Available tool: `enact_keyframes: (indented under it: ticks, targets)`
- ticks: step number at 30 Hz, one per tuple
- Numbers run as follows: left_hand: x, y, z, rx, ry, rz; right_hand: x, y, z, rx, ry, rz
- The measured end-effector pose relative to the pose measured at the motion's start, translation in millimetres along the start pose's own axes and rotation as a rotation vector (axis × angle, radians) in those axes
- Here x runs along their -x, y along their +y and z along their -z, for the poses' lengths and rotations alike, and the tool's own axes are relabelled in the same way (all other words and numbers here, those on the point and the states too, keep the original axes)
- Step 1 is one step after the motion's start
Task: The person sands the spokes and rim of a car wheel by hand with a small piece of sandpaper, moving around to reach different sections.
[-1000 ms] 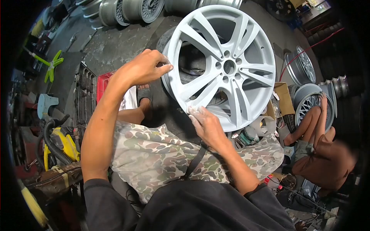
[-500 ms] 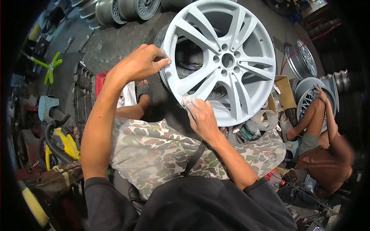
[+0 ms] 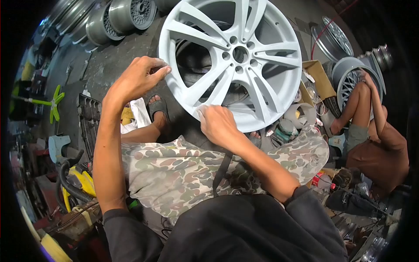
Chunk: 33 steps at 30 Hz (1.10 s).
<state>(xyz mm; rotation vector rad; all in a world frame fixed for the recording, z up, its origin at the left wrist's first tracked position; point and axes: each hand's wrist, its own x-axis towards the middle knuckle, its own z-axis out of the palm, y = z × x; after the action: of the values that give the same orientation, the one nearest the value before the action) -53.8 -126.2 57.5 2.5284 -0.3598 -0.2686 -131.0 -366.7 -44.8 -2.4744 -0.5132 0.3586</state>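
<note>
A large pale grey-white wheel with paired spokes lies face up in front of me. At its left edge is my left hand, fingers bent and thumb tip against the outer lip, gripping there. My right hand rests on the near lower-left lip, its fingers curled in and closed. Pale dust coats the fingertips of both hands. Whether anything lies beneath the right fingers is hidden.
Several wheels stand at the upper left. To the right are a cardboard box, a green power tool and another person beside a mesh wheel. Camouflage cloth covers my lap; a yellow machine is at left.
The view has shifted, so the wheel appears farther left and higher. My right hand's fingers, spread on the lip before, are now curled in. My left hand remains at the left edge.
</note>
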Motion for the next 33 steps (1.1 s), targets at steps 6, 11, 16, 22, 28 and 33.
enact_keyframes:
  ticks: [6, 11, 16, 22, 28, 33]
  targets:
    - [-2, 2, 1, -0.001, -0.02, 0.074, 8, 1, 2, -0.225, 0.156, 0.101]
    - [-7, -1, -2, 0.003, -0.044, 0.024, -7, 3, -18, -0.14, 0.148, 0.03]
    - [-7, 4, -3, -0.032, -0.026, 0.004, 9, -9, -2, -0.272, 0.145, 0.021]
    - [-9, 16, 0, 0.015, -0.043, 0.045, 10, -21, -36, 0.069, 0.302, 0.066]
    - [-11, 9, -2, -0.052, -0.049, 0.0, 13, -17, -48, 0.1, 0.37, 0.091]
    - [-4, 4, -2, -0.062, 0.002, -0.012, 28, 21, -12, 0.108, 0.203, 0.215]
